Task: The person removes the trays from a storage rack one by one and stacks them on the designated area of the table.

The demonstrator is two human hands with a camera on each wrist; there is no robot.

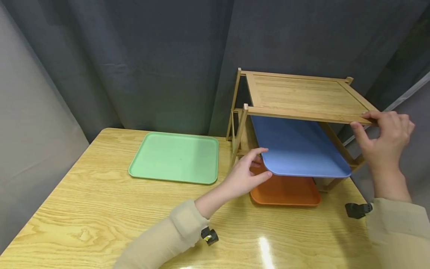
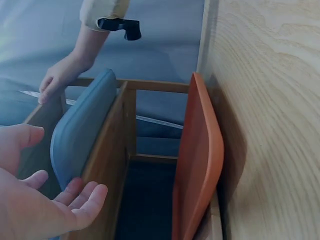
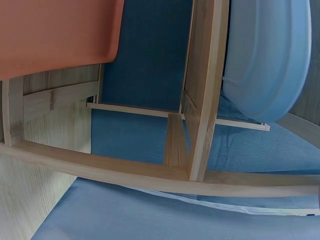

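Dark curtain backdrop, wooden surface (image 1: 100, 209). Bamboo rack (image 1: 302, 93) at back right. Blue tray (image 1: 299, 149) sits on the middle shelf, front edge overhanging; orange tray (image 1: 285, 190) below it. Left hand (image 1: 245, 175), fingers spread loosely, is at the blue tray's near-left corner, thumb above, fingers below; firm grip unclear. Right hand (image 1: 386, 142) pinches the rack's top-shelf front-right corner. Green tray (image 1: 174, 157) lies flat, well apart to the left. Left wrist view alone shows the palm open and bare.
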